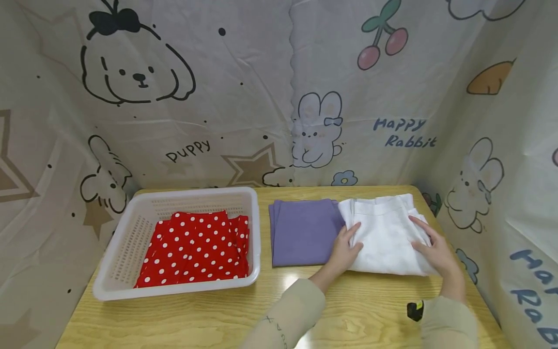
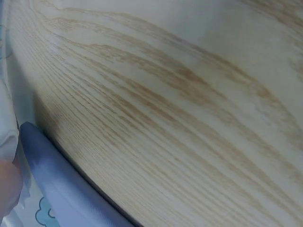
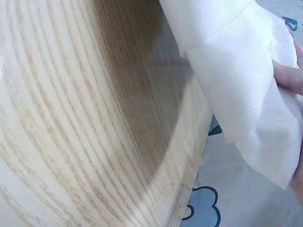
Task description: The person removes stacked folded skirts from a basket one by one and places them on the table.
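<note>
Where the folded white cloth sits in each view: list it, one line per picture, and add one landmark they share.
Head: the folded white cloth is right of center, between the left hand and right hand.
Left wrist: a small part at the left edge, mid-height.
Right wrist: upper right, reaching down the right side.
Shared landmark: the wood-grain tabletop.

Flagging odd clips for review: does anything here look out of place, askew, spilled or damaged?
Nothing looks spilled or damaged. The white folded cloth, held between the left hand and right hand, looks slightly askew: its layered edges don't line up at its far right corner.
</note>
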The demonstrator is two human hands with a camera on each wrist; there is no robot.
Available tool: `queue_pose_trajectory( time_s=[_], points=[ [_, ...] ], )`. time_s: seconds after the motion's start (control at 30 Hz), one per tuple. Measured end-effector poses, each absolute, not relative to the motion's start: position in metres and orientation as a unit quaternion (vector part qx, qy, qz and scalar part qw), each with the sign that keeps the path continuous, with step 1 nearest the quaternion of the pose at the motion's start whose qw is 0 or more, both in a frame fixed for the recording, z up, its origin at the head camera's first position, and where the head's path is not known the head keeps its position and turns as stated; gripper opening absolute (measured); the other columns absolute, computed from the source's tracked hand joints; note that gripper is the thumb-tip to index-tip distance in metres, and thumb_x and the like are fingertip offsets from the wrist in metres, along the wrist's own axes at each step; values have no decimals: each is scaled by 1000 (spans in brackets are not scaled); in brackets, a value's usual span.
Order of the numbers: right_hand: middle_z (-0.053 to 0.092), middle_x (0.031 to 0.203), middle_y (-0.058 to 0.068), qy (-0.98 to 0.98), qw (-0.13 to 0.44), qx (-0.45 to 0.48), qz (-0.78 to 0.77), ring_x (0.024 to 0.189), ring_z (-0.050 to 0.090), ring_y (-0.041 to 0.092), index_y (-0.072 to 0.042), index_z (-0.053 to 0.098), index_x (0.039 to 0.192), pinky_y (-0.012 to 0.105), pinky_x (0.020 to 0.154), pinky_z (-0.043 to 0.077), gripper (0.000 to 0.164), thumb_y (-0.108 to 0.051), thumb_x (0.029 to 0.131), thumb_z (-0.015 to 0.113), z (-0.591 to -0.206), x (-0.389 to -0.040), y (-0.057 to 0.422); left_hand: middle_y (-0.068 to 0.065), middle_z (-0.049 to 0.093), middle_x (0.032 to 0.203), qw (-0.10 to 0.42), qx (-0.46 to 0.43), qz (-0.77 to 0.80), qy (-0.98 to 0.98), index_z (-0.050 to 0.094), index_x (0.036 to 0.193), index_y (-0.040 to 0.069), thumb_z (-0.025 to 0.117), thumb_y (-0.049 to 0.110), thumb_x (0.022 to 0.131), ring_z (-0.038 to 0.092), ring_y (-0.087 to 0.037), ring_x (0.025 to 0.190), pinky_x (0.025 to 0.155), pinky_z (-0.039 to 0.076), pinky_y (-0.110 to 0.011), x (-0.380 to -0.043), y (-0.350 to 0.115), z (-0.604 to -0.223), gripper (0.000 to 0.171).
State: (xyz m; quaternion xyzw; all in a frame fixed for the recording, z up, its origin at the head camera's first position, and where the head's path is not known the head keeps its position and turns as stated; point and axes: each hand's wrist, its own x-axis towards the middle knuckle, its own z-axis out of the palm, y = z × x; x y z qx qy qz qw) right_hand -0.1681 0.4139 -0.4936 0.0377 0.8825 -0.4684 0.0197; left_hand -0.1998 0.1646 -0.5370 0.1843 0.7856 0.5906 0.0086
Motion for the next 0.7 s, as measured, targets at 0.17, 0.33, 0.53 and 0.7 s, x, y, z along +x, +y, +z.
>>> queue_pose_trajectory(
  time_s=[0.17, 0.33, 0.53, 0.7],
  points=[
    [7, 150, 22, 887, 27, 83, -454, 132, 4, 51, -31, 27, 144, 70, 97, 11, 64, -9, 90, 54, -502, -173, 421, -14, 43, 133, 57, 192, 569, 797, 43, 137, 12, 58, 0, 81, 41, -25, 124, 101, 36, -31, -203, 170, -538, 59],
    [9, 149, 24, 882, 19, 88, -462, 132, 6, 50, -28, 28, 144, 69, 97, 13, 66, -1, 88, 53, -508, -178, 428, -15, 43, 131, 92, 183, 555, 806, 42, 138, 11, 57, -4, 79, 42, -25, 122, 101, 36, -30, -204, 179, -533, 62],
    [8, 149, 24, 883, 15, 88, -461, 133, 2, 49, -25, 28, 144, 68, 100, 9, 67, 2, 88, 50, -512, -182, 433, -17, 36, 139, 140, 146, 559, 804, 41, 139, 16, 58, -4, 77, 35, -28, 128, 104, 33, -34, -205, 186, -526, 67],
    [1, 149, 23, 877, 12, 107, -469, 133, -1, 48, -27, 27, 144, 66, 101, 6, 67, 2, 88, 49, -516, -185, 439, -13, 29, 145, 170, 145, 563, 796, 39, 139, 16, 60, -5, 77, 30, -27, 132, 104, 32, -32, -204, 188, -523, 69]
  ],
)
